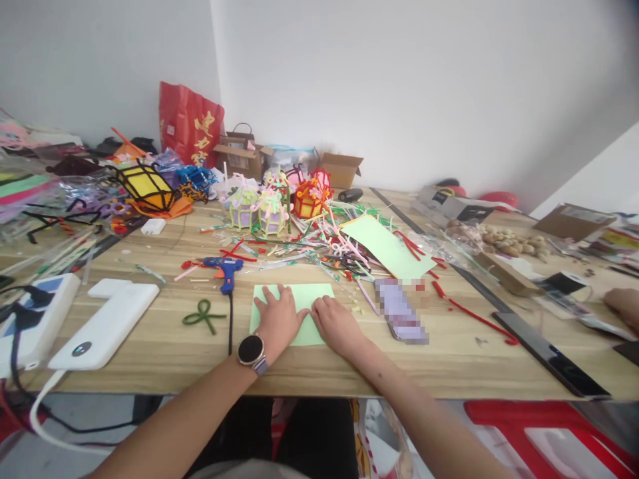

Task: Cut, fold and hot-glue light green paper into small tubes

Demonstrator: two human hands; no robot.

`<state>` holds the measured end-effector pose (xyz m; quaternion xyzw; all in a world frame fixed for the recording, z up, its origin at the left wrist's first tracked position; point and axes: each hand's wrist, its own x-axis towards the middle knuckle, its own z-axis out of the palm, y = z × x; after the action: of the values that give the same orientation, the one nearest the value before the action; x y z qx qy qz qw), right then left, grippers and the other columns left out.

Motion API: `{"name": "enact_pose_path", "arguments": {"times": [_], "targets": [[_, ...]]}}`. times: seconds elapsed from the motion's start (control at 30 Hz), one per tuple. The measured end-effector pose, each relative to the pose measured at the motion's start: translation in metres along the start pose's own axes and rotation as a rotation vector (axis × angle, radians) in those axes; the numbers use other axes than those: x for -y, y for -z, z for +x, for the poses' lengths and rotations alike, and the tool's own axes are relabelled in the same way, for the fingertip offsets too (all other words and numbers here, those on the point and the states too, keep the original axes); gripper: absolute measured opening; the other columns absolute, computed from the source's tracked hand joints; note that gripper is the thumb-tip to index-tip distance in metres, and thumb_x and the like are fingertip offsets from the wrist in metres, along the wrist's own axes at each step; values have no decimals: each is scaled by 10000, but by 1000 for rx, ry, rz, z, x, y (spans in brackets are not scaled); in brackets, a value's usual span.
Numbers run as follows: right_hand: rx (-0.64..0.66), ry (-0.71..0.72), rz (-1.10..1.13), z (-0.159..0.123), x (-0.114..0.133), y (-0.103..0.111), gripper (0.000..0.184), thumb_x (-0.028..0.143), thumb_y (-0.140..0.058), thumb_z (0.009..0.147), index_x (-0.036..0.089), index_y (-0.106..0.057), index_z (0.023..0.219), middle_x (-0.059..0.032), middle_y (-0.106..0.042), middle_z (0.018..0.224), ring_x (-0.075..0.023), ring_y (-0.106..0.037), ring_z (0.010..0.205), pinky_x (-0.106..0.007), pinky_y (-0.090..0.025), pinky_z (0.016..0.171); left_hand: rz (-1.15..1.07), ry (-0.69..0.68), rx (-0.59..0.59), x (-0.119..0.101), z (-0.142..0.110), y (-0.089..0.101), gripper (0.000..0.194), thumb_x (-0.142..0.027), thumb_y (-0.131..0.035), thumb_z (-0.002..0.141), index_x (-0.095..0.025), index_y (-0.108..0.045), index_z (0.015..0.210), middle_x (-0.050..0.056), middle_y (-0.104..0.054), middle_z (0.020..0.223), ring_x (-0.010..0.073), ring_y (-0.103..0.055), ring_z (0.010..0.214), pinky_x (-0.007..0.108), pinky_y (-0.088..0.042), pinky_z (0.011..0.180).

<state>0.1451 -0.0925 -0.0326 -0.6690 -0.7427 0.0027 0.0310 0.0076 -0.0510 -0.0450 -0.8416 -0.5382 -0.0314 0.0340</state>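
Note:
A light green sheet of paper (pixel 313 336) lies on the wooden table in front of me. My left hand (pixel 278 314) rests flat on it with fingers spread; a watch is on that wrist. At the paper's right edge, my right hand (pixel 335 322) has its fingers curled and pressed together on the sheet. Its fingertips are partly hidden. A blue hot glue gun (pixel 224 269) lies beyond the paper to the left, its cord running toward me. Left of the cord is a looped dark green pipe cleaner (pixel 204 318). A phone (pixel 399 309), partly blurred, lies to the right.
Several pipe cleaner lanterns (pixel 272 209) stand at the back among scraps. More light green paper (pixel 389 245) lies right of them. A white power bank (pixel 104 326) and a power strip (pixel 37 319) are at left. Another person's hand (pixel 624 307) shows at the right edge.

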Motion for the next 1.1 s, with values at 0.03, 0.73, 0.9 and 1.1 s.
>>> {"name": "enact_pose_path", "arguments": {"times": [0.03, 0.73, 0.9, 1.1], "targets": [[0, 0, -12, 0, -1, -2, 203, 205, -403, 1001, 137, -594, 994, -103, -653, 1007, -199, -612, 951, -279, -411, 820, -4, 1, 3, 0, 0, 0, 638, -472, -380, 955, -46, -445, 1425, 272, -406, 1477, 538, -367, 1309, 684, -391, 953], [-56, -266, -134, 18, 6, -16, 209, 230, -324, 1012, 161, -522, 1005, -104, -682, 954, -196, -686, 873, -245, -404, 607, -80, -82, 22, 5, -15, 8, 772, -595, -405, 908, -45, -401, 1451, 246, -302, 1543, 467, -202, 1430, 690, -189, 1098], [-70, -260, -118, 19, 5, -16, 224, 242, -316, 1014, 166, -527, 1005, -93, -683, 951, -190, -682, 851, -254, -379, 591, -101, -146, -30, 7, -34, 12, 727, -569, -464, 893, -88, -437, 1437, 177, -288, 1564, 394, -100, 1475, 652, -70, 1151], [-76, -260, -108, 18, 5, -16, 226, 240, -328, 1009, 164, -541, 1004, -79, -687, 954, -195, -683, 852, -267, -351, 568, -91, -89, -36, 18, -46, 18, 704, -524, -514, 881, -100, -438, 1438, 160, -308, 1557, 389, -81, 1478, 654, -80, 1153]]}}
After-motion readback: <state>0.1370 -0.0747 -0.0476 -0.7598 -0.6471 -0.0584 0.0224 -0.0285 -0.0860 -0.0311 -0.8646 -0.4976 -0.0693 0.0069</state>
